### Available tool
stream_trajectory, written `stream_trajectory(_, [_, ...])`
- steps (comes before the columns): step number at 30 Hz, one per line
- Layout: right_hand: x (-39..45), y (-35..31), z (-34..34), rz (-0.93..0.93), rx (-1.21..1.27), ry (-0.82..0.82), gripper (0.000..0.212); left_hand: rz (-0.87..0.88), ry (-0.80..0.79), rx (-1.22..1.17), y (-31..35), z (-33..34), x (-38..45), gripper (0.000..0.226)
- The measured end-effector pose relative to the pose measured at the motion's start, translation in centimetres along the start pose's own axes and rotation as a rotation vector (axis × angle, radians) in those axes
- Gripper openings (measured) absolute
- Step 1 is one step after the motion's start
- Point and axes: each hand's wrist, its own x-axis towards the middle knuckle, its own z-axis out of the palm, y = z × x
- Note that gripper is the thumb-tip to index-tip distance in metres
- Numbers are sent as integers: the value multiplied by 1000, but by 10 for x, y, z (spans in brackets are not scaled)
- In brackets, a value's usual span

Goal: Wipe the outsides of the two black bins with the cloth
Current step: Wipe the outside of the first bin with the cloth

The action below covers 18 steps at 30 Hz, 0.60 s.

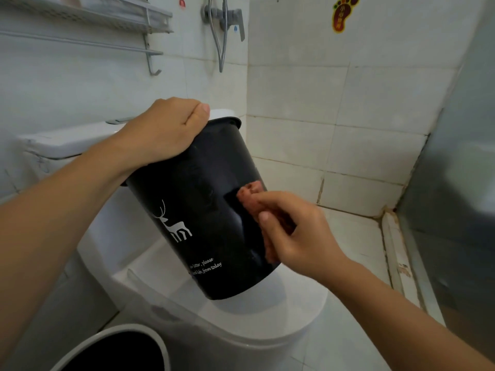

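In a tiled bathroom, over a closed toilet [241,325]: a person wipes a black bin [198,210] with a reddish cloth [250,195].

The bin, printed with a white deer, stands tilted on the toilet lid at the centre of the view, its rim leaning toward 11 o'clock; what it holds cannot be seen from here. A second bin [112,352] with a pale rim sits at 7 o'clock, its inside dark and its contents unclear. The left hand [163,129] curls over the tilted bin's rim at 11 o'clock, steadying it. The right hand [297,236], at 3 o'clock of the bin, pinches the bunched cloth against its side wall. Judging by this, the job looks partly done at most: the first bin is mid-wipe and the second seems yet to be wiped.
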Motion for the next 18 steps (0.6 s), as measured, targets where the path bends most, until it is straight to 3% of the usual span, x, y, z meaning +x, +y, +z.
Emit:
stream_trajectory(2, [-1,1,9,93,45,-9,27,-4,12,-12,-2,-1,-2,49])
stream_trajectory(4, [1,11,7,310,133,2,23,-24,21,-33,-7,-2,-4,49])
stream_trajectory(7, [1,26,-1,519,71,-28,23,-38,19,-56,-14,-4,-6,48])
stream_trajectory(10, [7,17,3,388,24,28,29,-36,17,-53,-16,-3,-5,47])
stream_trajectory(15, [12,-9,29,-197,-76,13,34,-12,5,-43,-11,-1,-2,47])
stream_trajectory(18, [17,-2,34,-145,-101,94,29,-17,1,-41,-11,-2,-1,46])
